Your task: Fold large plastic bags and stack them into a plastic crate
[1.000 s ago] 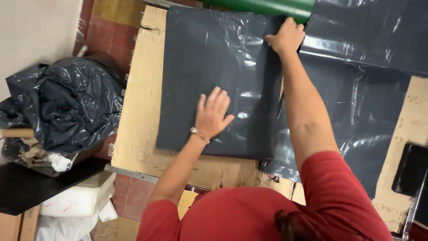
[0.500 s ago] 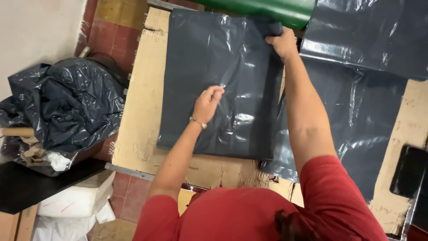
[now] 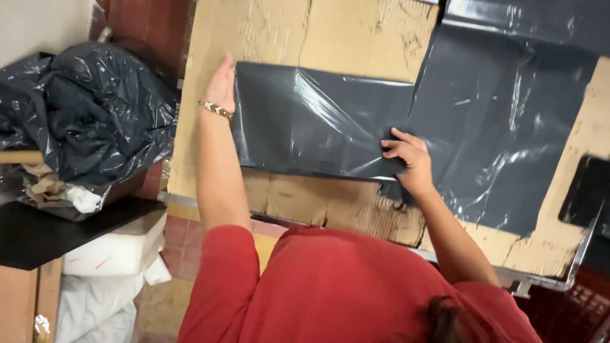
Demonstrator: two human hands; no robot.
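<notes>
1. Left hand: lay flat, fingers together and extended, its edge pressed against the left end of the folded dark plastic sheet. A beaded bracelet circled the wrist.
2. Right hand: rested at the sheet's near right corner, fingers curled over the near edge; thumb and fingers appeared to pinch the fold, though the underside of the grip was not visible.
3. Folded dark plastic sheet: lay on the cardboard-covered worktop, long axis running left to right, spanning between the two hands. Each hand held one end; neither was clearly nearer the middle. The far long edge sat well back from the worktop's far edge, the near long edge close to the person.
4. Second dark plastic sheet: spread flat toward the worktop's right edge, touching or slightly underlapping the folded one at its right end; which lay on top could not be told.
5. Crumpled black plastic bag: heaped off the worktop's left edge, apart from the hands.
6. Hidden or unclear: the person's red sleeve and shoulder covered the worktop's near edge; the number of layers in the fold could not be counted; a dark object at the right edge was cut off.
</notes>
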